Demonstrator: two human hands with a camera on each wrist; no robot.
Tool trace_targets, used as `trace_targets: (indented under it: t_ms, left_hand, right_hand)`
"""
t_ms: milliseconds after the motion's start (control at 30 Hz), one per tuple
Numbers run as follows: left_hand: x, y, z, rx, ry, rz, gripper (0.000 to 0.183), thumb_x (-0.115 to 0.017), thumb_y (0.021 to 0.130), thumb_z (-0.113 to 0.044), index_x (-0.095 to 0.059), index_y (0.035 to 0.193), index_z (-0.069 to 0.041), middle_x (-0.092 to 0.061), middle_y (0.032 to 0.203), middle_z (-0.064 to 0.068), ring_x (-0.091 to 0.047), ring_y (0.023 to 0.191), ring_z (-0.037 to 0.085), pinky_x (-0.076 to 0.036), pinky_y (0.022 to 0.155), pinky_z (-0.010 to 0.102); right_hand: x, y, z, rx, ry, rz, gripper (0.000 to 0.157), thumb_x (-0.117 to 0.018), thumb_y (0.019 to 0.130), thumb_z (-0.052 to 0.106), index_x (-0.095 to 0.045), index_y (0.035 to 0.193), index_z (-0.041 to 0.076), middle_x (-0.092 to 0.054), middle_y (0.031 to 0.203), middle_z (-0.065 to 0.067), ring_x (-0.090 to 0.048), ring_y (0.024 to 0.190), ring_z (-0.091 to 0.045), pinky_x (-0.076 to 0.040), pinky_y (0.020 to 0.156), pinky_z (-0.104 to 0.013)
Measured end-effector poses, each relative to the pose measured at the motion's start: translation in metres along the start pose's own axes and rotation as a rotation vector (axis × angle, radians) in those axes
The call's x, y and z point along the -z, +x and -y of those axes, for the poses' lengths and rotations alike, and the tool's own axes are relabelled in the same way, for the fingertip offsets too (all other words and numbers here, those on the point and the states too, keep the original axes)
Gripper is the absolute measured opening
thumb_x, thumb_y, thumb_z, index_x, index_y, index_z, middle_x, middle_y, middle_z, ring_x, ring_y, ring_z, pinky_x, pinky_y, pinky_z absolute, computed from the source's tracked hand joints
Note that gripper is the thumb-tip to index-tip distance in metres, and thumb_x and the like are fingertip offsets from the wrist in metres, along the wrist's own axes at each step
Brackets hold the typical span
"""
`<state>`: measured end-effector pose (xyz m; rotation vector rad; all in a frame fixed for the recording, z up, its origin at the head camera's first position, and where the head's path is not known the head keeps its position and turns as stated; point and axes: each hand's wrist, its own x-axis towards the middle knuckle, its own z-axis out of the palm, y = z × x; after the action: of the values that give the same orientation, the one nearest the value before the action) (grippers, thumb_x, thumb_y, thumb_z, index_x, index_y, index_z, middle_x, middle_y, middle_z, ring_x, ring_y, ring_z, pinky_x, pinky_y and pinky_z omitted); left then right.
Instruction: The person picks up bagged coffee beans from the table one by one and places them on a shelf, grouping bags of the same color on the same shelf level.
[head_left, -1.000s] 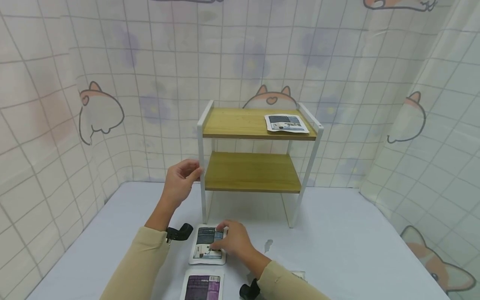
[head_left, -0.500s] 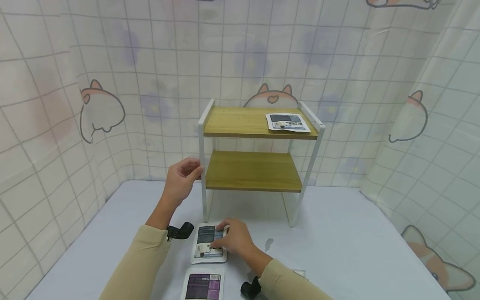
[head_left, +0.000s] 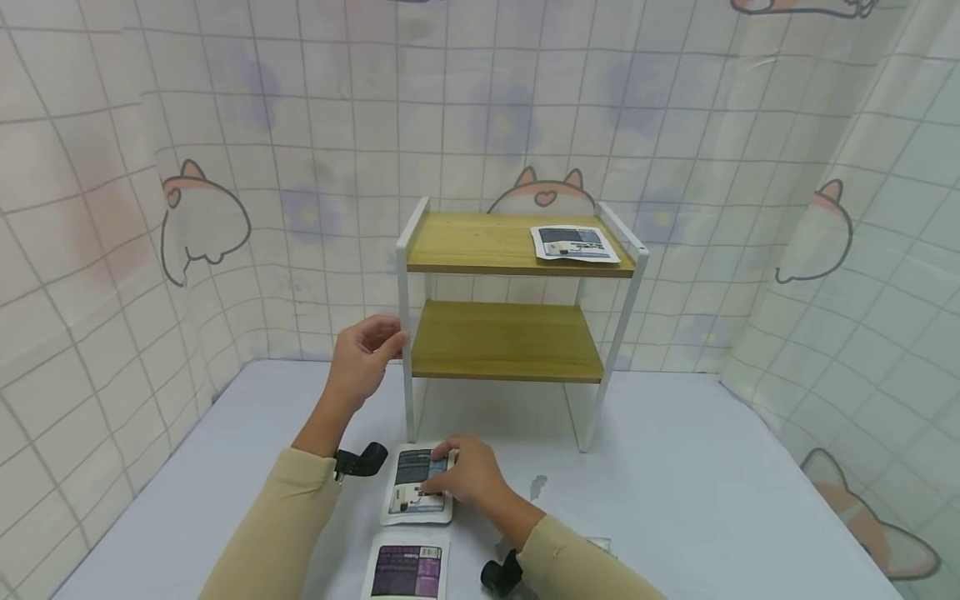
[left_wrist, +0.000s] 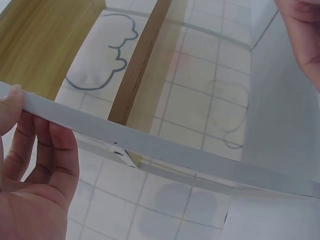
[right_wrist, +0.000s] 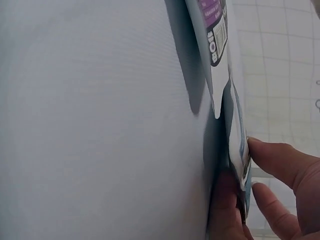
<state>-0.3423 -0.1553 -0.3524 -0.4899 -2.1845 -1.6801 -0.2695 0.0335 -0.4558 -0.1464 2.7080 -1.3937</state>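
Note:
A small two-tier shelf with wooden boards and a white frame stands on the table. My left hand pinches its front left post, thumb on one side and fingers on the other in the left wrist view. My right hand holds the right edge of a flat white pouch with a dark blue print, lying in front of the shelf. The right wrist view has the thumb on the pouch's face, with fingers around its edge. Nearer me lies a similar pouch with a purple print.
Another blue-printed pouch lies on the right of the top board. A pale flat item is partly hidden by the right sleeve. A patterned curtain surrounds the white-covered table.
The view has shifted very slightly. Both hands, the pouches and the shelf keep their places.

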Motion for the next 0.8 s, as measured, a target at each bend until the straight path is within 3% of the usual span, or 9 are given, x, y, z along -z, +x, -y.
trace_targets:
  t_ms: [233, 800]
  left_hand:
    - [0.0009, -0.0001, -0.0003, -0.005, 0.004, 0.006, 0.027, -0.069, 0.099, -0.02, -0.069, 0.117, 0.0, -0.072, 0.111, 0.022, -0.071, 0.092, 0.016, -0.059, 0.082, 0.018]
    - [0.002, 0.0016, 0.0009, -0.021, -0.002, 0.018, 0.03, -0.069, 0.099, -0.022, -0.069, 0.118, 0.001, -0.072, 0.113, 0.024, -0.071, 0.091, 0.012, -0.059, 0.082, 0.019]
  right_hand:
    - [-0.0023, 0.0024, -0.0033, 0.001, -0.002, 0.018, 0.034, -0.095, 0.07, 0.021, -0.076, 0.098, 0.017, -0.066, 0.131, -0.015, -0.06, 0.117, -0.032, -0.049, 0.105, -0.058]
    - [-0.0022, 0.0037, -0.002, -0.025, 0.034, 0.031, 0.031, -0.095, 0.07, 0.02, -0.08, 0.097, 0.018, -0.064, 0.135, -0.015, -0.057, 0.126, -0.036, -0.044, 0.111, -0.06]
